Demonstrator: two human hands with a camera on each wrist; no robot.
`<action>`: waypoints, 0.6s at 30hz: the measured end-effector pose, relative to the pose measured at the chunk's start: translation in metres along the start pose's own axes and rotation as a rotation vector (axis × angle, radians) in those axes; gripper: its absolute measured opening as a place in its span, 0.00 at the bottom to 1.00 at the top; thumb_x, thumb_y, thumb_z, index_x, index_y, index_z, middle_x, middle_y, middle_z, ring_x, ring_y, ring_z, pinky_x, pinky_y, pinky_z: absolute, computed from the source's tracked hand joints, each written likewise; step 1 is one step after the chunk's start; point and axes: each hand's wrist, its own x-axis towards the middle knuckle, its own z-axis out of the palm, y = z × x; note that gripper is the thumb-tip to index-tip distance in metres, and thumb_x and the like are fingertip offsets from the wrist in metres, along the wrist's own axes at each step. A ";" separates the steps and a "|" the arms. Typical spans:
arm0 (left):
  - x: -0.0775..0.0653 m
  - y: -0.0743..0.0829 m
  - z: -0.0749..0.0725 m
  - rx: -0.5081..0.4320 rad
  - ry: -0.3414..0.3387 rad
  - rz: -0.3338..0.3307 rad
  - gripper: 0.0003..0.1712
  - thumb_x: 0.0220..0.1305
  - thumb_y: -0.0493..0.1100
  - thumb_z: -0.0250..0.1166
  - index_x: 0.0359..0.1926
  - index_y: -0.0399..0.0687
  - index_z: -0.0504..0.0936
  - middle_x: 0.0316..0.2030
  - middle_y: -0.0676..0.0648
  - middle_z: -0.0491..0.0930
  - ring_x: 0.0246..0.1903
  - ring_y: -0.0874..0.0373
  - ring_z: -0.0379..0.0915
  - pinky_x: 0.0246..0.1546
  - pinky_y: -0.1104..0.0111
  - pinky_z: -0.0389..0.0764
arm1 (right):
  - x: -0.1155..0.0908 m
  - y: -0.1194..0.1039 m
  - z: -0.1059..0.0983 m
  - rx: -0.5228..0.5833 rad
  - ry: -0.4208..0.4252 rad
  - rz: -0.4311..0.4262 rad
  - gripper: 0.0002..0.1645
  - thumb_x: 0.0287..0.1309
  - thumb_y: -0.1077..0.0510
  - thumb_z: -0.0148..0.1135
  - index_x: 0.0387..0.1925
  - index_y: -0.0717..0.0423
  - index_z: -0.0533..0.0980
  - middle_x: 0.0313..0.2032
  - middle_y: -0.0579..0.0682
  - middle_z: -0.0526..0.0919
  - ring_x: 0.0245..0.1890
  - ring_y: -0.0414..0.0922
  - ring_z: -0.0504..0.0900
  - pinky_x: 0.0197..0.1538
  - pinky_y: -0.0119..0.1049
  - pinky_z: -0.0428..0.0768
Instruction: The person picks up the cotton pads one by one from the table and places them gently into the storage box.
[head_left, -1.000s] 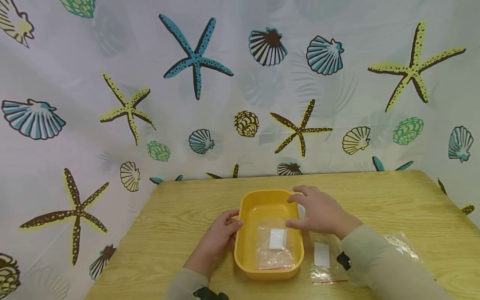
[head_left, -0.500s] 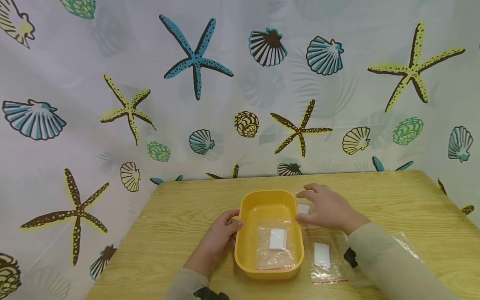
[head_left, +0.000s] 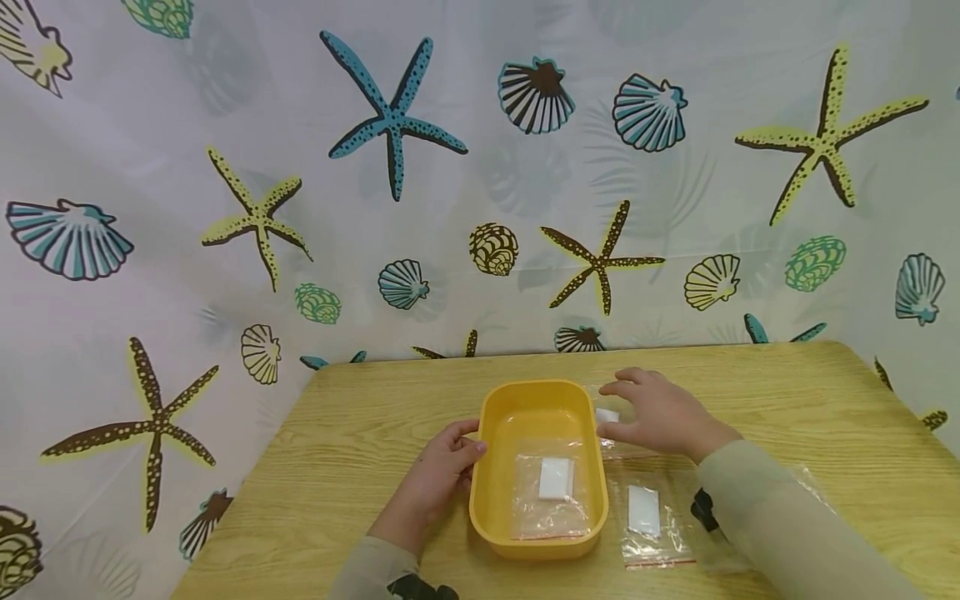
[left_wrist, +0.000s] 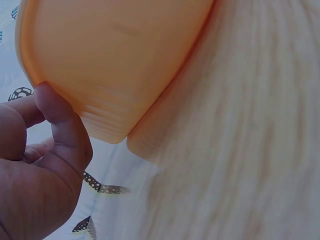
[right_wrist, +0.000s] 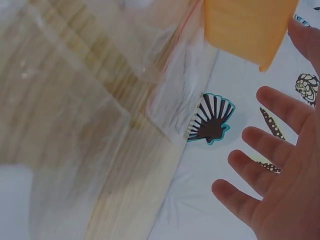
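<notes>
A yellow plastic tub stands on the wooden table, with a clear zip bag holding a white rectangular piece inside it. My left hand grips the tub's left side; in the left wrist view its thumb and fingers pinch the orange-looking rim. Just off the right side, my right hand has its fingers spread and holds nothing. Below that hand lies another clear bag with a white piece, partly hidden. In the right wrist view, several straightened fingers are apart from the tub.
Right of the tub, near the front, lies a clear bag with a white piece and a red seal line. Further clear plastic shows beside the right sleeve. A curtain printed with starfish and shells hangs behind the table.
My right hand has moved right, from over the tub's right rim to beside it, uncovering more of the bag there. The left hand and tub have stayed in place.
</notes>
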 end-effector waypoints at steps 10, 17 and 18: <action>-0.001 0.001 -0.001 -0.002 -0.013 0.016 0.28 0.77 0.42 0.58 0.73 0.41 0.66 0.48 0.32 0.76 0.35 0.50 0.81 0.32 0.64 0.83 | 0.006 0.012 0.011 -0.009 -0.085 0.063 0.49 0.55 0.28 0.66 0.71 0.49 0.71 0.71 0.63 0.64 0.68 0.67 0.63 0.63 0.68 0.66; 0.000 0.000 -0.001 -0.012 -0.025 0.020 0.27 0.77 0.41 0.58 0.72 0.41 0.66 0.47 0.33 0.77 0.33 0.52 0.80 0.31 0.64 0.83 | 0.011 0.013 0.020 -0.003 -0.131 0.139 0.48 0.53 0.29 0.68 0.70 0.47 0.71 0.72 0.62 0.63 0.70 0.67 0.60 0.64 0.71 0.60; 0.000 0.000 -0.001 -0.011 -0.026 0.022 0.27 0.77 0.41 0.58 0.72 0.41 0.66 0.47 0.33 0.77 0.33 0.52 0.80 0.31 0.65 0.83 | 0.011 0.013 0.020 -0.003 -0.136 0.149 0.48 0.53 0.29 0.68 0.70 0.46 0.71 0.72 0.62 0.63 0.71 0.67 0.59 0.64 0.72 0.60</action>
